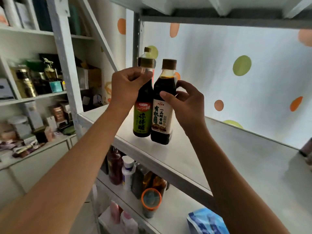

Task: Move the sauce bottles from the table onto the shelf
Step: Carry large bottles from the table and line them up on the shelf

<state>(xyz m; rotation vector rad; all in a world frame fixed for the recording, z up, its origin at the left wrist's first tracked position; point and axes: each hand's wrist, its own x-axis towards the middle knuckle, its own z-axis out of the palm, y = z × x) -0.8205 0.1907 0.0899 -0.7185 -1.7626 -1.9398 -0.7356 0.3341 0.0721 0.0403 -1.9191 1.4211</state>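
Two sauce bottles held up at the shelf

Two dark sauce bottles hang side by side, touching, above the front edge of the white shelf (236,159), neither resting on it. The green-label bottle (143,105) has a clear neck, an olive-brown cap and dark liquid down to its base; the left hand (126,86) grasps it at the neck, fingers curled round just under the cap. The white-label bottle (163,108) carries black characters, a brown cap and dark sauce filling it almost to the shoulder; the right hand (184,102) grips its shoulder, thumb across the front and fingers wrapped behind. A third bottle (147,52) shows only its cap and clear neck behind the green-label one, and how it stands cannot be told.

On the lower shelf (170,215) stand a dark red bottle (114,166), a white bottle (127,173), amber-filled bottles (155,181) and an orange-rimmed jar (150,201), with a blue-and-white bag (206,222) beside them. The side shelving (42,97) to the left holds gold jars (28,81) and small boxes
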